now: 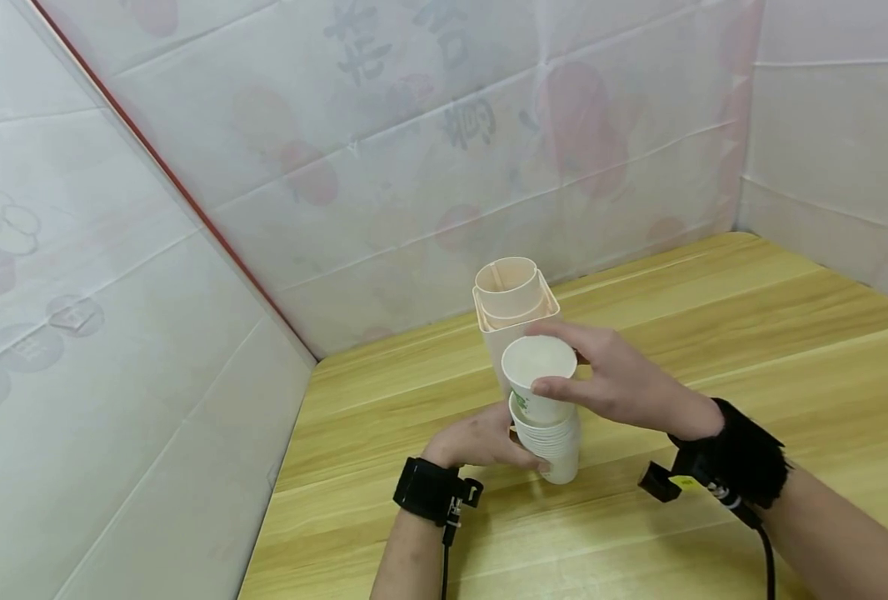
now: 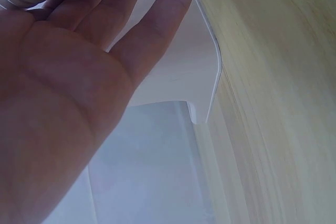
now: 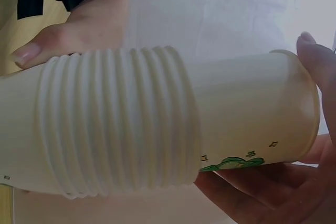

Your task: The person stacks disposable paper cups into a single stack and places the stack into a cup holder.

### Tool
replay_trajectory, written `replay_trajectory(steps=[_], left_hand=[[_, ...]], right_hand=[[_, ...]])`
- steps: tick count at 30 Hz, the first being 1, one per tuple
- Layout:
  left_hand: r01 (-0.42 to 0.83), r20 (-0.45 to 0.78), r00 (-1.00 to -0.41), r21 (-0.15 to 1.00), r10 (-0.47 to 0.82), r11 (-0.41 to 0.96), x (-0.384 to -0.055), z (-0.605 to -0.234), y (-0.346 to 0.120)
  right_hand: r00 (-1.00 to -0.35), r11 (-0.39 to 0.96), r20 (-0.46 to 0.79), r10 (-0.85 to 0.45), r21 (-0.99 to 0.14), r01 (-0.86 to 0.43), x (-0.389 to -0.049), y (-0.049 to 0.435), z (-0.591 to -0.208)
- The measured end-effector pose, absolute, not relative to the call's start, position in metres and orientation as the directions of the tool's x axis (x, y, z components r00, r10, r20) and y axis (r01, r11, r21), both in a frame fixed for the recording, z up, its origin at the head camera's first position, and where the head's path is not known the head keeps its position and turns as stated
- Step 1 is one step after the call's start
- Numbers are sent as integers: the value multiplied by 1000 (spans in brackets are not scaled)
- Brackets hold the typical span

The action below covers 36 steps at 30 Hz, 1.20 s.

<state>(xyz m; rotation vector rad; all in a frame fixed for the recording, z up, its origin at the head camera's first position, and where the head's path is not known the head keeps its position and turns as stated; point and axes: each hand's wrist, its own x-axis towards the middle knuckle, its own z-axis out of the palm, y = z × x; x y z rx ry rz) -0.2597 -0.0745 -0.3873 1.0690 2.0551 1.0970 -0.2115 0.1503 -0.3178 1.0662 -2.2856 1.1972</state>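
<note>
A stack of nested white paper cups (image 1: 558,450) stands upright on the wooden table. My left hand (image 1: 481,439) grips it low on its left side, fingers curled round it. Above, my right hand (image 1: 624,385) holds the top paper cup (image 1: 525,395) near its rim between thumb and fingers. That cup's lower end is still inside the stack. In the right wrist view, green print shows on the top cup (image 3: 252,106), which juts well out of the ribbed rims of the stack (image 3: 118,124). The left wrist view shows my palm (image 2: 68,87), with the stack's edge at the top left.
Right behind the cups stands a pale cup dispenser (image 1: 495,343), a squarish holder with a round tube (image 1: 507,298) rising from it. Printed white sheeting (image 1: 414,167) walls in the back and sides of the wooden table (image 1: 714,333).
</note>
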Motion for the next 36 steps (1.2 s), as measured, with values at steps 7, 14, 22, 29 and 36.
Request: replay_trajectory(steps=[7, 14, 22, 29, 36], left_hand=[[381, -119, -526, 852, 842, 358, -259, -388, -74], [378, -117, -539, 852, 835, 363, -258, -388, -74], [368, -121, -540, 856, 833, 363, -259, -389, -75], [351, -123, -545, 865, 829, 359, -258, -388, -76], [363, -111, -542, 863, 833, 352, -257, -388, -77]], right_hand=[[-666, 425, 503, -551, -518, -742, -217, 150, -326], [-664, 466, 394, -636, -489, -737, -218, 153, -332], [-698, 468, 265, -665, -581, -666, -219, 154, -334], [-661, 394, 232, -714, -647, -653, -224, 157, -337], [-561, 258, 140, -816, -779, -571, -233, 172, -341]])
